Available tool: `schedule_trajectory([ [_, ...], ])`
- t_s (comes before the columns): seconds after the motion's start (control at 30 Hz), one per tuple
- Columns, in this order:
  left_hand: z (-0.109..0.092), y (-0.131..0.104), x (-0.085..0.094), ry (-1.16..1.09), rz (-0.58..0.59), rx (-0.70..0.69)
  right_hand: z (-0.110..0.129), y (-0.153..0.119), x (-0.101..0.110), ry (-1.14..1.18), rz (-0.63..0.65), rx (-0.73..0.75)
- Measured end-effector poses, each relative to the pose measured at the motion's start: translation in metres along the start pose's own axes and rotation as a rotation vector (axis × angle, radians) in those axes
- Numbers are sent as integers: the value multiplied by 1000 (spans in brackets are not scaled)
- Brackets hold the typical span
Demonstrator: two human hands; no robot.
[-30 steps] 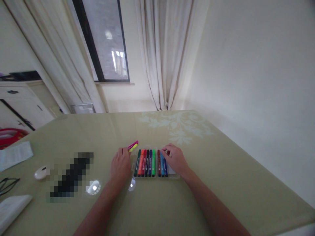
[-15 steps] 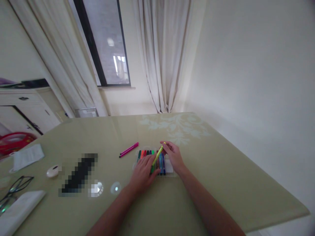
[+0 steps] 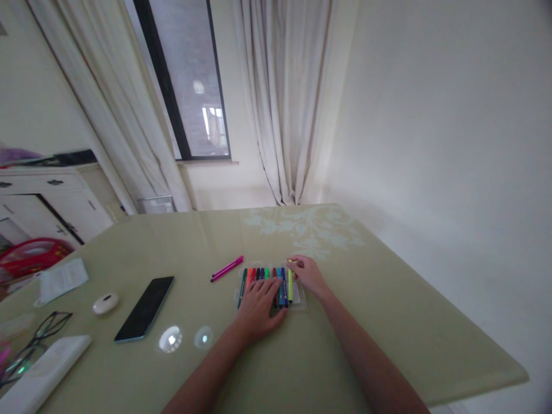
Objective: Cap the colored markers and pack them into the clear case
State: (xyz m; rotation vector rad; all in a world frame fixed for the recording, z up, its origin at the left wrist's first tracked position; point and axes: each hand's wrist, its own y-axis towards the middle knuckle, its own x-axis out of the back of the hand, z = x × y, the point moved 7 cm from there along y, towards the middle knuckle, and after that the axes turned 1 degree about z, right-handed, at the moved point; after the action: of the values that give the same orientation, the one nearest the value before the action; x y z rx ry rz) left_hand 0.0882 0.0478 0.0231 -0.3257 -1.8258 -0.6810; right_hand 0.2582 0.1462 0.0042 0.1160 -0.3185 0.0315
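Observation:
A clear plastic case (image 3: 302,303) lies on the table, holding a row of felt-tip markers (image 3: 284,296) in many colours. My left hand (image 3: 257,300) rests palm down across the row, its fingers stretched out over the markers and hiding part of them. At the right end of the row, a yellow marker (image 3: 290,290) stands lengthwise beside the dark blue one, over the case. The thumb and fingers of my right hand (image 3: 308,273) pinch its far end. Pink markers (image 3: 227,268) lie on the table just left of the case.
On the left are a phone (image 3: 145,309), a small white rounded case (image 3: 106,303), a face mask (image 3: 64,280), glasses (image 3: 43,333) and a long white object (image 3: 47,371). The pale green table (image 3: 388,322) meets a wall on the right.
My right hand has brought the yellow marker from a slanted position over the row to the right end, lined up with the others. My left hand has stayed on the markers.

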Motion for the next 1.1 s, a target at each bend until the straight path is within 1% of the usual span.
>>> schedule_trajectory([
  [0.13, -8, 8, -2, 62, -7, 58, -7, -6, 9, 29, -62, 18],
  [0.27, -9, 7, -5, 45, -33, 53, -13, -12, 7, 35, -39, -4],
  [0.43, -7, 2, -7, 5, -28, 42, -6, -16, -1, -112, -17, 50],
  [0.57, -12, 1, -8, -16, -16, -38, 2, -22, -7, -248, 8, 68],
  [0.63, -13, 0, -8, -29, -18, -60, 8, -25, -8, -335, 7, 92],
  [0.77, -14, 0, -10, -42, -14, -59, 17, -29, -8, -495, -6, 156],
  [0.87, -17, 0, -10, -44, -15, -50, 17, -30, -8, -535, 11, 153],
  [0.97, -21, 0, -11, -52, -14, -66, 16, -30, -6, -515, 21, 156],
  [1.03, -17, -1, -8, -86, -36, -74, 16, -31, -4, -491, 22, 167],
  [1.07, -10, -1, -5, -110, -65, -50, 16, -31, -3, -479, 20, 171],
  [1.1, 1, -1, 0, -132, -101, -3, 16, -32, -2, -467, 13, 176],
])
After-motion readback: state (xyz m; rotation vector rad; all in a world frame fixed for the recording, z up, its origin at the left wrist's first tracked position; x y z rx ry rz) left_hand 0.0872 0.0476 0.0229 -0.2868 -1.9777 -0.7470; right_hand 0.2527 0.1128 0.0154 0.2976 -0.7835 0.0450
